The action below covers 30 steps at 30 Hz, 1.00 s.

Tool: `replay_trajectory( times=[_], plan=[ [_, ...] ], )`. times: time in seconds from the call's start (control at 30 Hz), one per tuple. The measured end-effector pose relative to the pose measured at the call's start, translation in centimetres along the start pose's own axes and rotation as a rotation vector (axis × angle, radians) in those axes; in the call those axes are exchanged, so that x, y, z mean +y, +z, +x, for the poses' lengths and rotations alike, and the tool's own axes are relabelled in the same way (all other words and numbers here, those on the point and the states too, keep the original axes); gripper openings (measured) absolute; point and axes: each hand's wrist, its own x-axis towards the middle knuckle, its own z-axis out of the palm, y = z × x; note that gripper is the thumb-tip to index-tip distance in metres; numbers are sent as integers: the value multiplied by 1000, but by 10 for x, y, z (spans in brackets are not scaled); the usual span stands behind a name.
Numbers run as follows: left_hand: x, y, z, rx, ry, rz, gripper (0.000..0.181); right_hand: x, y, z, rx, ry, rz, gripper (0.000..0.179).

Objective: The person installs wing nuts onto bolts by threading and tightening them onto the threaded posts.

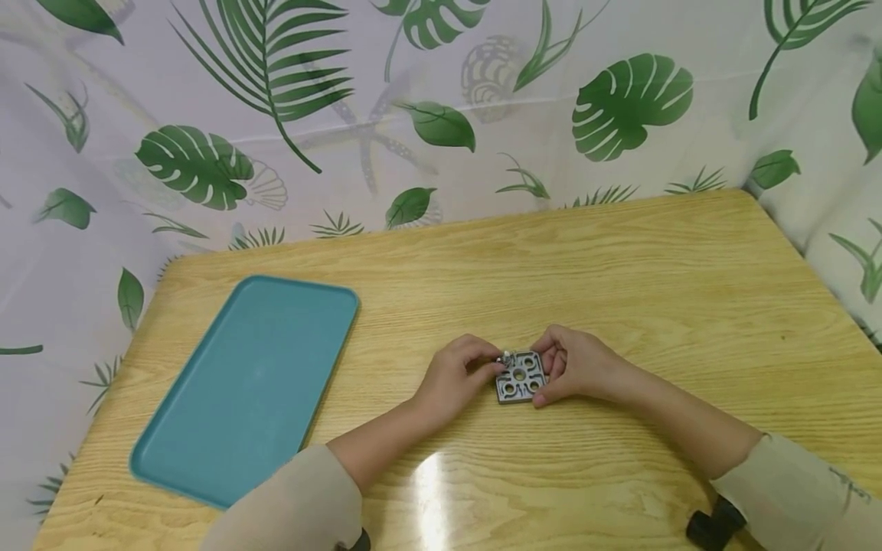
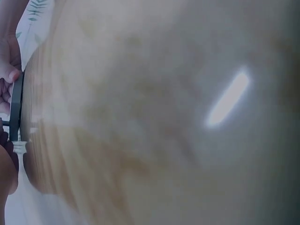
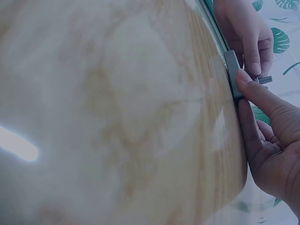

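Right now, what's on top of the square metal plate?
At the far-left corner of the plate, the left hand pinches a small metal part; contact with the plate is unclear. The central hole shows; the surface under that part is covered.

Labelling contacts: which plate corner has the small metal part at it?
Head view: upper-left corner of the plate, where the left hand holds the small part; the other three show bare holes.

Teal rectangular tray with raised rim point(image 1: 255, 390) lies flat on the left, long sides running near to far, slightly skewed. Under it: glossy yellow wood-grain table point(image 1: 654, 268), rounded far corners, bright glare streak point(image 1: 431, 497) near middle. White fabric backdrop with green leaf prints point(image 1: 530, 138) spans far, left and right sides.
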Motion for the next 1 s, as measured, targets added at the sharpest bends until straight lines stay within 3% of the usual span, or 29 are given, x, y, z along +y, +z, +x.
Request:
replay_trajectory(
  times=[0.13,0.3,0.43,0.57,0.7,0.93,1.0],
  plan=[
    [-5,-7,10,-84,38,10,16,1,-1,2,0,5,-14,68],
    [-8,-15,27,-239,67,4,19,3,-1,3,1,-6,-3,69],
    [-8,-17,39,-366,61,-26,21,4,0,2,-8,-4,4,69],
    [-6,-18,44,-419,41,-32,22,4,0,2,-10,-3,1,68],
    [-4,-17,40,-356,-15,-47,23,4,0,1,-7,0,5,69],
    [6,-6,7,-42,-170,-92,23,4,0,1,-11,5,17,69],
    [10,0,-1,31,-189,-101,26,3,0,1,-5,4,13,69]
  ],
)
